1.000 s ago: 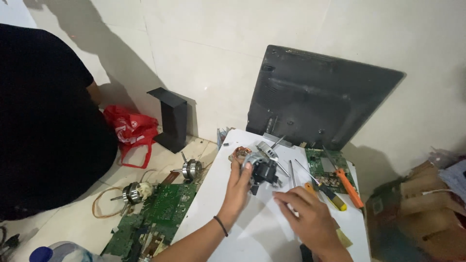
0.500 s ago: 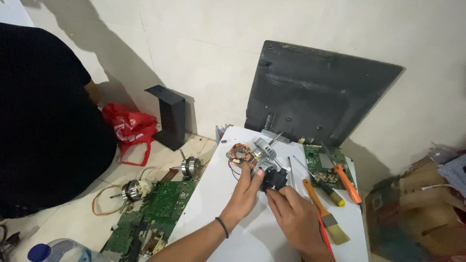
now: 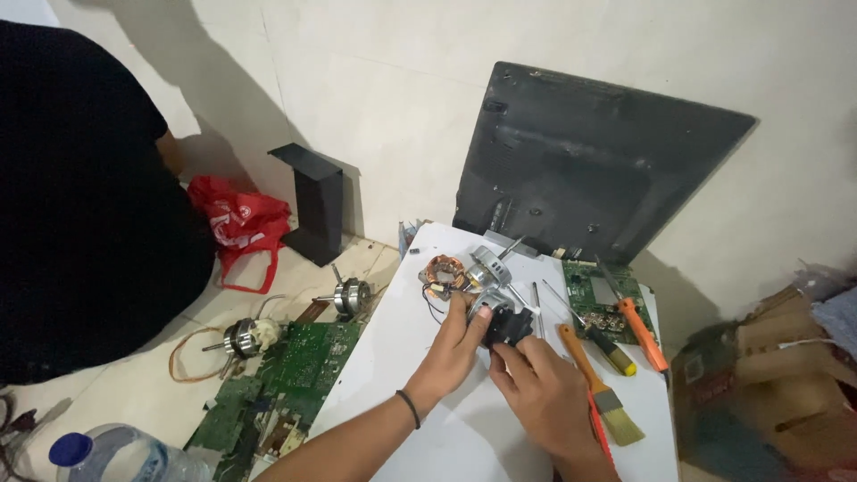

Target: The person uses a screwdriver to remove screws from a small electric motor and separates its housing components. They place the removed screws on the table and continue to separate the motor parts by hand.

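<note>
Leaning against the wall, a dark flat panel stands behind the white counter. Near the counter's middle, the left hand and right hand both pinch a small black motor part. It looks dense, rigid and hard-edged; best gripped by its body, clear of the thin wires.

Both arms are bare, no sleeves showing anywhere in the shot, no gloves either. The left hand has a thin dark band round the wrist. The right hand has no rings or watch, short nails on the fingers.
</note>
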